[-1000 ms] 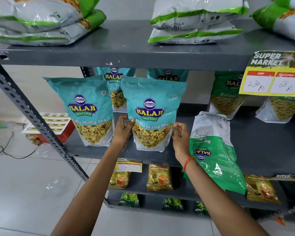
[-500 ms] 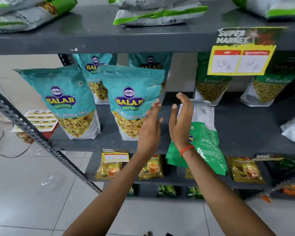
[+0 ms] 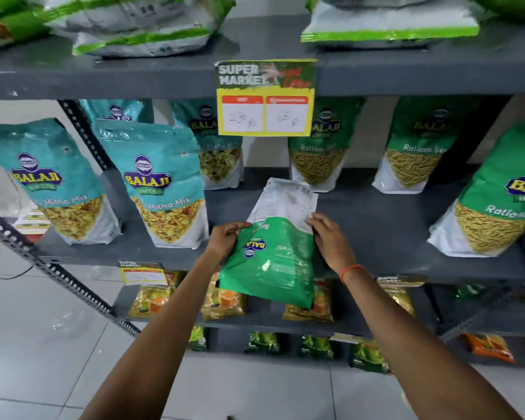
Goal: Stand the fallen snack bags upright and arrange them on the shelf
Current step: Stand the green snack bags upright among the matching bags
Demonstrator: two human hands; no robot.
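Green and white, the fallen snack bag [image 3: 273, 253] lies flat on the grey middle shelf [image 3: 391, 231], printed back upward and upside down to the viewer, its green end hanging out over the shelf's front edge; the left hand [image 3: 225, 237] pinches the bag's left edge between thumb and fingers, while the right hand [image 3: 328, 241] presses curled fingers against its right edge, so both hands grip the bag from either side; an orange band [image 3: 350, 271] circles the right wrist. Left of the bag two teal Mitha Mix bags [image 3: 161, 183] stand upright at the shelf front, with more teal bags behind them; behind and to the right stand green Ratlami Sev bags [image 3: 415, 147], one larger at the far right edge. Above the fallen bag a yellow price card [image 3: 265, 98] hangs from the upper shelf, where grey and green bags [image 3: 140, 22] lie flat in stacks; lower shelves hold small yellow packets [image 3: 223, 301].
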